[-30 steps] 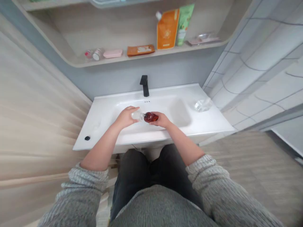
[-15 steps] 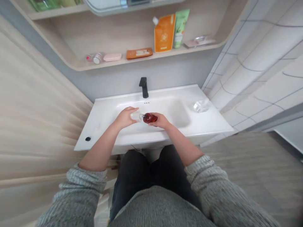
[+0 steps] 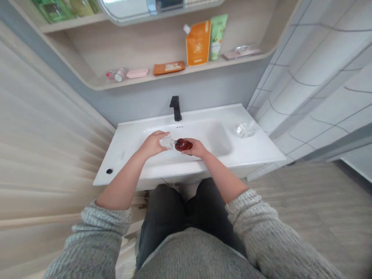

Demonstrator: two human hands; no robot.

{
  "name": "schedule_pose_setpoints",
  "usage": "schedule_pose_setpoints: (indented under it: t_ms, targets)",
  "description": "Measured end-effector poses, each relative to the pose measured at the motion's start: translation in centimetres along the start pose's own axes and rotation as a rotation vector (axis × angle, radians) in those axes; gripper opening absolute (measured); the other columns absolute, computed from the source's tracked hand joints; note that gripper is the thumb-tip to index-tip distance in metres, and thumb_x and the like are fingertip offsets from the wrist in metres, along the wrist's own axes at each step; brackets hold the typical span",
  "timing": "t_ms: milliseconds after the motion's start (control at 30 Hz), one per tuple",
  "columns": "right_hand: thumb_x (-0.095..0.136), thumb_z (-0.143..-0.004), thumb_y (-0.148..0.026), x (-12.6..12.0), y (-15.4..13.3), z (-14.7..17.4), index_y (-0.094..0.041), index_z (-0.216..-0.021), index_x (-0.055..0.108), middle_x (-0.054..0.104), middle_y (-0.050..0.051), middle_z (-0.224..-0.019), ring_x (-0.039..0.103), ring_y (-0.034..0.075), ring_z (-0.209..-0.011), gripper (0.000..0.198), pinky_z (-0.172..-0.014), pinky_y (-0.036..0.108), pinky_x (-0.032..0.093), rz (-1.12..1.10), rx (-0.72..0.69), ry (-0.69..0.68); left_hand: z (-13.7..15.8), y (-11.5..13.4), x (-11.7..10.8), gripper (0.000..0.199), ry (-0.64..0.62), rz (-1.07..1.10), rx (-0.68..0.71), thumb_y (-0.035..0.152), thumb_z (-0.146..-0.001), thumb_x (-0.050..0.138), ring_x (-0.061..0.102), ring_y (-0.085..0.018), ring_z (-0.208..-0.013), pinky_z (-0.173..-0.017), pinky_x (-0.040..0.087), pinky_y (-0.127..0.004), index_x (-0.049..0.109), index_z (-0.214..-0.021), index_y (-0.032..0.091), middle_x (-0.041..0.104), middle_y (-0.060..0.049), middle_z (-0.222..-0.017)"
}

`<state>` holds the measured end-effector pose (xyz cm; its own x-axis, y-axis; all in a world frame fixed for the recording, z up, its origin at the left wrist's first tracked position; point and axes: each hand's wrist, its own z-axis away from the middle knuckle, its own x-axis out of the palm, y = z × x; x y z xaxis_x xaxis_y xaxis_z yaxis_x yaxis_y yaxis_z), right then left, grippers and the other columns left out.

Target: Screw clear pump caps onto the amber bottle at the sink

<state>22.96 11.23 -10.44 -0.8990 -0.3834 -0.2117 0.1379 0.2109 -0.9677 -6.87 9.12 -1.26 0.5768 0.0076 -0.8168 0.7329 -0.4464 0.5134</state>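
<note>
Over the white sink basin, my left hand is closed around a small clear bottle. My right hand grips a reddish-brown bottle, tilted onto its side with its neck towards the clear one. The two necks meet or nearly meet; whether liquid passes between them is too small to tell. Behind them a black faucet rises from the back of the sink.
On the counter's right lies a clear crumpled-looking item; a small black round cap lies at the left. The shelf above holds an orange pouch, a green tube, an orange packet and a pink soap-like bar.
My view has shifted slightly. Both hands keep their hold on the bottles, which stay neck to neck with almost no movement.
</note>
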Motion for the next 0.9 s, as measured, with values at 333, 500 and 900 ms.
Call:
schedule_pose_setpoints:
  t_ms: [333,500,900]
  targets:
    - [0.102,-0.068,-0.045,-0.1,0.5,-0.2,-0.020,-0.141,0.080,0.087,0.006,-0.107,0.080,0.028,-0.091,0.080,-0.090,0.043,0.066,-0.001,0.021,-0.032,-0.1,0.3,-0.2,0.080,-0.004,-0.035,0.016,0.050,-0.076,0.097,0.074,-0.032,-0.121,-0.115,0.062,-0.048,0.078,-0.150,0.027,0.075,-0.010,-0.134]
    - [0.103,-0.066,-0.043,0.0,0.8,-0.4,-0.020,-0.139,0.081,0.087,0.006,-0.109,0.082,0.030,-0.097,0.079,-0.096,0.043,0.066,-0.015,0.012,-0.019,-0.2,0.4,-0.4,0.081,-0.020,-0.062,0.010,0.048,-0.076,0.097,0.074,-0.033,-0.123,-0.116,0.061,-0.049,0.077,-0.151,0.026,0.074,-0.010,-0.137]
    - [0.107,-0.063,-0.041,0.2,1.8,-0.8,-0.021,-0.136,0.084,0.088,0.006,-0.114,0.082,0.032,-0.107,0.079,-0.104,0.044,0.064,-0.059,-0.049,0.007,-0.3,1.1,-0.9,0.082,-0.049,-0.118,0.012,0.043,-0.077,0.096,0.073,-0.034,-0.128,-0.118,0.059,-0.048,0.075,-0.154,0.025,0.074,-0.010,-0.139]
